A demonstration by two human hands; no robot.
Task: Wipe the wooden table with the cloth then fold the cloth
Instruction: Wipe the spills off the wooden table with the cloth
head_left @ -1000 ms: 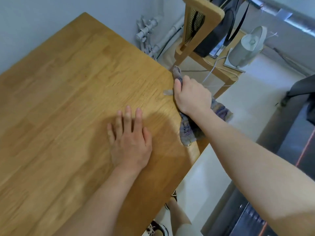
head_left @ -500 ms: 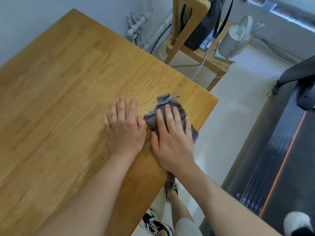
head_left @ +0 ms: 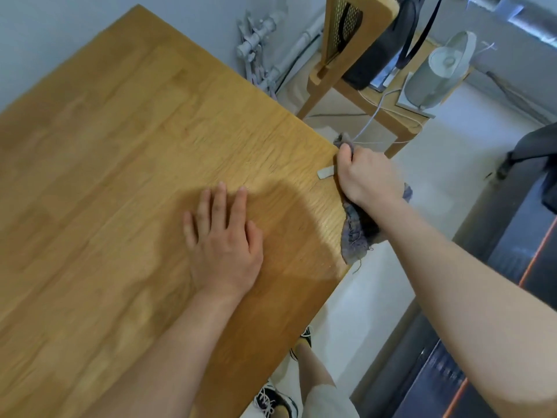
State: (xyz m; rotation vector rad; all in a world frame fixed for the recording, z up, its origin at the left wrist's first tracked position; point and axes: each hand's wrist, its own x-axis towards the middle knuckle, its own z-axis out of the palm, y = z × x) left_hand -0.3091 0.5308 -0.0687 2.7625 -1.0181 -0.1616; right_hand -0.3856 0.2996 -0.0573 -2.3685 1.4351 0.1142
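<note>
The wooden table (head_left: 114, 164) fills the left and middle of the view. My right hand (head_left: 366, 176) is closed on a grey-purple frayed cloth (head_left: 355, 233) at the table's right edge, near its far right corner. Part of the cloth hangs over the edge below my wrist, and a tip of it pokes out above my knuckles. My left hand (head_left: 224, 236) lies flat, palm down, fingers slightly apart, on the tabletop left of the cloth. It holds nothing.
A small pale tag or scrap (head_left: 325, 172) lies on the table just left of my right hand. A wooden chair (head_left: 349, 46) with a dark bag stands beyond the corner, beside a white fan (head_left: 437, 76). My feet in sneakers (head_left: 274, 399) show below the table edge.
Half a second ago my right hand pressed the cloth flat on the table next to my left hand. It has since swept the cloth right and away, to the table's edge. The left hand stayed put.
</note>
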